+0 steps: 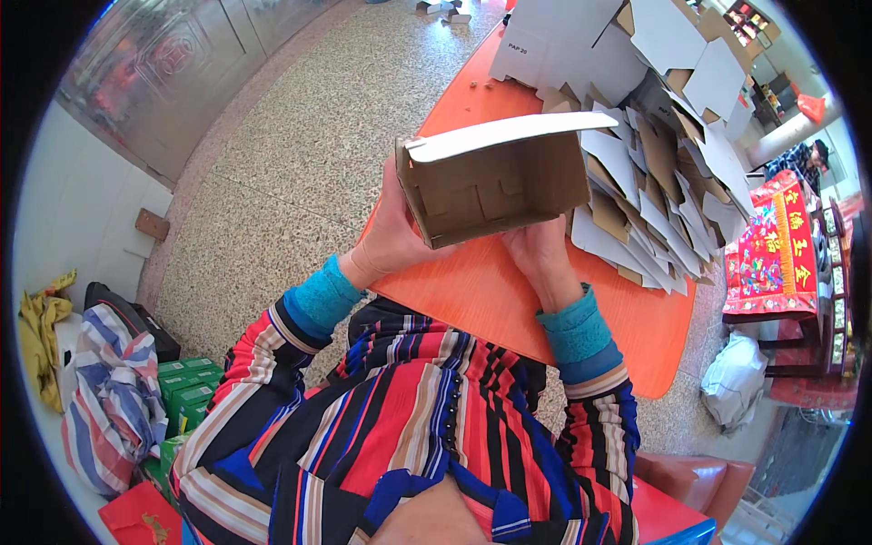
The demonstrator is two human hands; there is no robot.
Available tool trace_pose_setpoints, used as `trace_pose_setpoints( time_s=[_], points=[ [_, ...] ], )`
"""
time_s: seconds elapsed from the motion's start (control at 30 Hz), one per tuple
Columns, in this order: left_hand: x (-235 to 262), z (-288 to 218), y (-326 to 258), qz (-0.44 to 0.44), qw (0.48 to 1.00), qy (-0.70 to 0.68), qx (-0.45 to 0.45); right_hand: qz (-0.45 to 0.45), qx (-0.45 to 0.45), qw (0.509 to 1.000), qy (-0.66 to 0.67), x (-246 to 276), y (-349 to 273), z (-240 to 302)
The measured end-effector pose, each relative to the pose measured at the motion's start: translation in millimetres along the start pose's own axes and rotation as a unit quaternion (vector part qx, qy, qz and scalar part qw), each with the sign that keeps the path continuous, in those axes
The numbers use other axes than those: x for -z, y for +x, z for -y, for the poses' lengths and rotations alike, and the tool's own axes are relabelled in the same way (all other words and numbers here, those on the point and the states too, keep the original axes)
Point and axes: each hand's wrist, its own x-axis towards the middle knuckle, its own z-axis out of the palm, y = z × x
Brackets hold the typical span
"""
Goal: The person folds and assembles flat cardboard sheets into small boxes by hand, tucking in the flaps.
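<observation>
A small cardboard box [495, 186], brown inside with a white outer flap raised along its far edge, is held up over the orange table [627, 341]. Its open side faces me and the inside looks bare. My left hand [397, 227] grips the box's left side and lower corner, its fingers partly hidden behind the cardboard. Under the right part of the box, my right hand [538, 250] supports it, with the fingertips out of sight behind the bottom edge. To the right lies a heap of flat, white-and-brown cut cardboard blanks [649, 200].
A larger white cardboard piece [554, 50] stands at the table's far end. On the left floor are a striped bag [109, 391] and green boxes [189, 386]. A white plastic sack [731, 381] sits right of the table, near a red embroidered cloth [770, 250]. Another person [799, 159] is far right.
</observation>
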Motion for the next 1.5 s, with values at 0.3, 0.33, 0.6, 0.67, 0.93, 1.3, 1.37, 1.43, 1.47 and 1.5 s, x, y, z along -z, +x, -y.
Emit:
trace_pose_setpoints(
  time_s=[0.3,0.33,0.6,0.67,0.93,1.3,1.37,1.43,1.47,1.5],
  points=[
    [0,-6,-1,-0.028,0.999,-0.017,-0.002,0.035,0.084,0.982,-0.168,16,9,2],
    [1,-10,-1,-0.025,0.999,-0.018,0.011,0.046,0.130,0.950,-0.281,17,7,6],
    [3,-1,5,-0.079,0.995,-0.026,-0.056,0.180,0.032,0.979,-0.086,-11,-7,34],
    [1,3,6,-0.064,0.995,-0.010,-0.079,0.136,0.032,0.976,-0.167,-10,-10,31],
    [-1,9,10,-0.032,0.994,0.047,-0.096,0.082,-0.014,0.984,-0.159,-6,-7,21],
    [3,6,10,-0.020,0.998,-0.040,-0.053,0.080,-0.058,0.978,-0.186,-29,-21,35],
    [1,4,10,-0.022,0.997,-0.038,-0.060,0.076,-0.044,0.979,-0.184,-24,-19,31],
    [0,4,10,-0.024,0.997,-0.037,-0.064,0.074,-0.037,0.980,-0.183,-22,-17,30],
    [0,5,11,-0.025,0.997,-0.032,-0.065,0.075,-0.033,0.980,-0.183,-22,-17,29],
    [0,5,11,-0.026,0.997,-0.026,-0.066,0.077,-0.028,0.980,-0.183,-22,-16,29]
  ],
)
